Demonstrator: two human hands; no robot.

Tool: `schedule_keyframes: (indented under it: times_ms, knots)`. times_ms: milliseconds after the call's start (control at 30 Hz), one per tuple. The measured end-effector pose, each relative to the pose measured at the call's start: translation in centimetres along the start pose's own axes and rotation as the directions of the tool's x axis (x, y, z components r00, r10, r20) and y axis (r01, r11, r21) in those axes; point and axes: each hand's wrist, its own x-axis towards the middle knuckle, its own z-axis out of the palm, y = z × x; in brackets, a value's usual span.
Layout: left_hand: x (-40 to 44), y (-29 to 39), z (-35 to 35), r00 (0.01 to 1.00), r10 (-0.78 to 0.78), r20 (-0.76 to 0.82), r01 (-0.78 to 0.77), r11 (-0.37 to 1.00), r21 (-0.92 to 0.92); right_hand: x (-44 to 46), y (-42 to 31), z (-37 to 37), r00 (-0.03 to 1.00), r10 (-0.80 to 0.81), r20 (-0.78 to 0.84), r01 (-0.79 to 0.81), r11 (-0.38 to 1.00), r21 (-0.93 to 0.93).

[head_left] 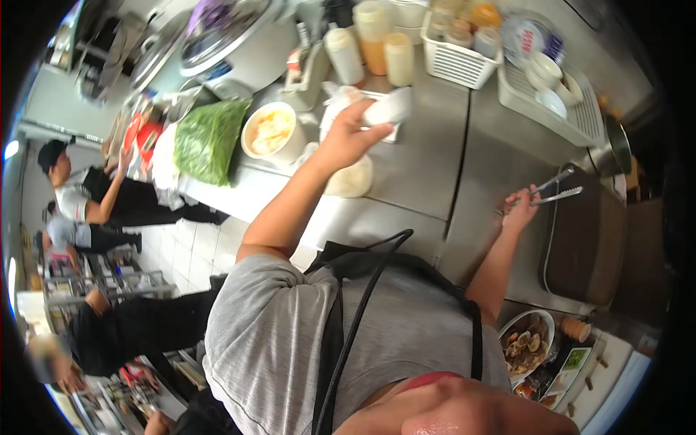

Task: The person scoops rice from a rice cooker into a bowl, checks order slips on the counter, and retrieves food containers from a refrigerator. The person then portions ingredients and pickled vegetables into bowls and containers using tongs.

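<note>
My left hand (pixel 353 136) is closed around a small white object (pixel 391 106), smeared by motion, so its kind does not show. It is above a white tray with a crumpled plastic bag (pixel 333 109). Just below that hand stands a round tub (pixel 353 180) with pale contents, partly covered by my wrist. A white tub of yellowish pieces (pixel 271 132) is to its left. On the right, my right hand (pixel 519 209) grips metal tongs (pixel 562 196), their two arms spread apart and pointing right.
Leafy greens in a bag (pixel 212 141) lie left. Squeeze bottles (pixel 373 40), a white basket (pixel 464 61) and a rack with bowls (pixel 554 109) line the back. A brown lidded bin (pixel 586 239) and a bowl of clams (pixel 527 344) are at right. Other people (pixel 87 188) stand left.
</note>
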Motion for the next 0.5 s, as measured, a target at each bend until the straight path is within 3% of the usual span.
schedule_keyframes:
  times_ms: [100,167,200,267,300,367,433,467,500]
  knots:
    - [-6.5,-0.8,-7.7,0.979,-0.029,-0.202,0.076,0.97,0.231,-0.2,-0.4,0.3,0.999,0.047,0.019,-0.048,0.999,0.013]
    - [-10.8,-1.5,-11.3,0.947,-0.036,-0.32,0.082,0.988,0.132,-1.3,-2.8,1.8,0.989,0.146,0.012,-0.146,0.989,0.004]
    - [-12.7,-2.2,-13.0,0.928,-0.098,-0.359,0.174,0.967,0.186,0.0,-1.9,1.1,0.964,0.262,0.04,-0.26,0.965,-0.048]
    - [-15.9,-4.5,-15.6,0.871,-0.216,-0.441,0.36,0.892,0.273,-1.4,-4.2,4.7,0.907,0.347,0.24,-0.313,0.935,-0.167]
    - [-17.0,-6.4,-16.7,0.87,-0.167,-0.464,0.362,0.855,0.372,-2.6,-5.7,7.1,0.858,0.396,0.327,-0.333,0.914,-0.233]
    - [-18.8,-11.2,-18.5,0.871,-0.069,-0.486,0.369,0.746,0.555,-6.6,-8.3,13.5,0.739,0.23,0.633,0.021,0.932,-0.362]
    - [-19.1,-13.2,-19.6,0.908,0.152,-0.391,0.255,0.541,0.801,-10.1,-9.8,19.2,0.486,0.305,0.819,0.161,0.89,-0.427]
    - [-19.1,-13.7,-19.7,0.908,0.147,-0.392,0.287,0.463,0.839,-12.3,-10.5,22.0,0.424,0.141,0.895,0.522,0.769,-0.369]
    - [-19.2,-14.5,-19.7,0.909,0.14,-0.392,0.317,0.381,0.869,-14.5,-10.9,24.5,0.296,0.016,0.955,0.804,0.535,-0.259]
